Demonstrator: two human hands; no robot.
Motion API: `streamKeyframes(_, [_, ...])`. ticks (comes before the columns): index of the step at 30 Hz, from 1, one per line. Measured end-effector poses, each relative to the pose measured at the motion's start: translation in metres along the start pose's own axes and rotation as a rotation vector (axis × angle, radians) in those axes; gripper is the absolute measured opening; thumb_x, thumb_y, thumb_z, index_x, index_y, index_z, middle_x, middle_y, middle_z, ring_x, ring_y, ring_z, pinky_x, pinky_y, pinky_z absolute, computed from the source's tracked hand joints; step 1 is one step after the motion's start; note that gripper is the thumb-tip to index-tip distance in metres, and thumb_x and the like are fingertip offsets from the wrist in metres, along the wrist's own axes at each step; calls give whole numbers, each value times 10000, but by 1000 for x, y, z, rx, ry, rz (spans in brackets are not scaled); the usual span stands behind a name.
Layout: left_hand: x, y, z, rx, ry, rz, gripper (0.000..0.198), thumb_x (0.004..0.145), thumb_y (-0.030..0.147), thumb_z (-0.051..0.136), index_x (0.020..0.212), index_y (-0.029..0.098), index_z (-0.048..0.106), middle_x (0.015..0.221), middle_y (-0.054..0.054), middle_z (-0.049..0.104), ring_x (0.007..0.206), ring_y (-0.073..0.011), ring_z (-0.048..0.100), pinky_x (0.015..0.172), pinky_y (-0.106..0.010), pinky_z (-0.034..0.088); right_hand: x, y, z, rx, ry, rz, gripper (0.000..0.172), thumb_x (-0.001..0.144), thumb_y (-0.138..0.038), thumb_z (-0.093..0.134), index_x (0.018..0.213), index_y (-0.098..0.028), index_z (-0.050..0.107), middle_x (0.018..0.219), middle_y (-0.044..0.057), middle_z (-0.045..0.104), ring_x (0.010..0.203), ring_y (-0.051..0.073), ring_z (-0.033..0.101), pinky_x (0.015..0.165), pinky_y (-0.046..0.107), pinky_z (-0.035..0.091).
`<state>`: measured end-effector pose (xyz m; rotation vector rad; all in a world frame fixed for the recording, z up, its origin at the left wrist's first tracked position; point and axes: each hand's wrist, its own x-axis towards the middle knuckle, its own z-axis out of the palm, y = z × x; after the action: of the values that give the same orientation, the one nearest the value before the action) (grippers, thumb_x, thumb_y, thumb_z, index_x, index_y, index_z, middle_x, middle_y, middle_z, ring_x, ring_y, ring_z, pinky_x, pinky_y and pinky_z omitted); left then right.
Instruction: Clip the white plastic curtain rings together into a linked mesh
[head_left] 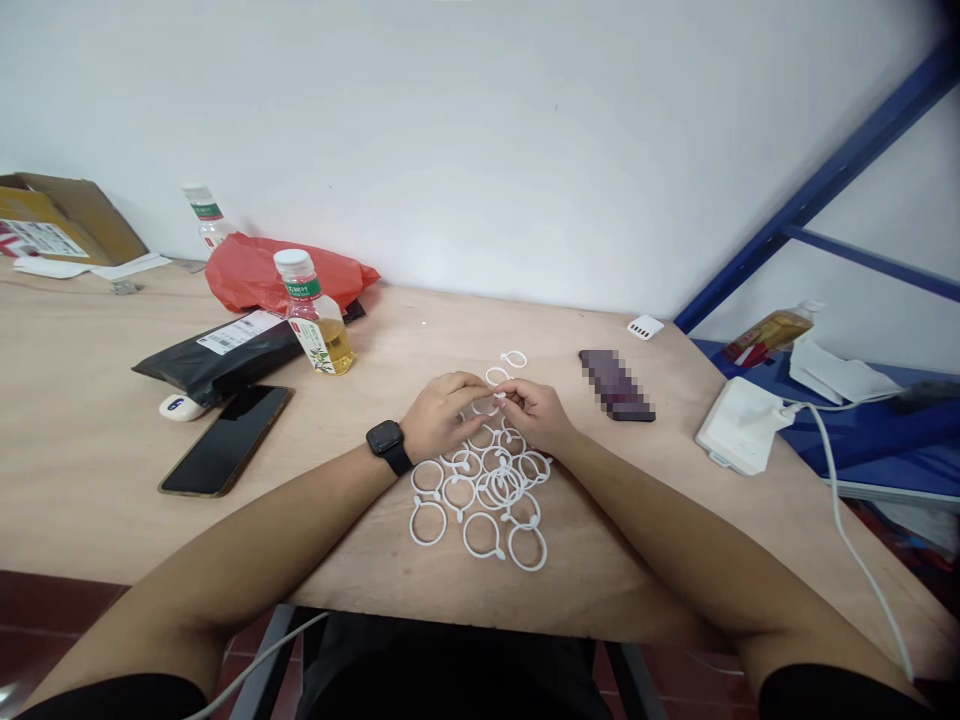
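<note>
Many thin white plastic rings (429,523), each with a small tab or eyelet, lie spread and partly overlapping on the wooden table in front of me. Above the far part of this spread my two hands meet. My right hand (536,412) is closed, thumb and forefinger pinching the small tab of a white plastic ring (486,407). From the other side my left hand (441,415), with a black watch (385,437) on its wrist, has its fingers curved over the same ring. The fingers partly hide it. Just beyond the fingertips lie a couple more rings (514,358).
To the left are a phone (226,440), a white earbud case (181,406), a black parcel (217,355), a drink bottle (319,325) and a red bag (251,270). A pixelated dark object (616,385), a white charger (739,425) with a cable and a blue frame (795,200) are on the right.
</note>
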<state>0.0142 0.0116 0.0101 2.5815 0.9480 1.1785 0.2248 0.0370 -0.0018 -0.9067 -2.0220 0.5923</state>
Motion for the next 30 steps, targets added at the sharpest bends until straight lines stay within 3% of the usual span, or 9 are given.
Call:
streamKeyframes(9, [-2,0,-2,60,-57,-180,215,936,331,544,1064,210,668,911,-32,736,858,-170,674,838,-349,438,-1,-8,-5,14,-30,-49,171,845,-206,575,953,-187,706,671,-11,662,521,90,552,501,200,443])
streamKeyframes(22, [-1,3,-2,64,-101,-139,231,936,386,519,899,203,654,815,-20,720,796,-169,643,801,-337,402,0,-4,-5,-67,20,-158,209,793,-126,520,849,-198,709,732,18,706,597,129,611,565,245,477])
streamKeyframes(30, [-1,7,1,94,-100,-57,156,912,315,551,860,190,628,792,-18,701,796,-169,632,804,-346,395,3,-9,-5,53,-2,-204,271,774,-70,463,816,-211,691,787,17,710,718,150,660,675,274,519])
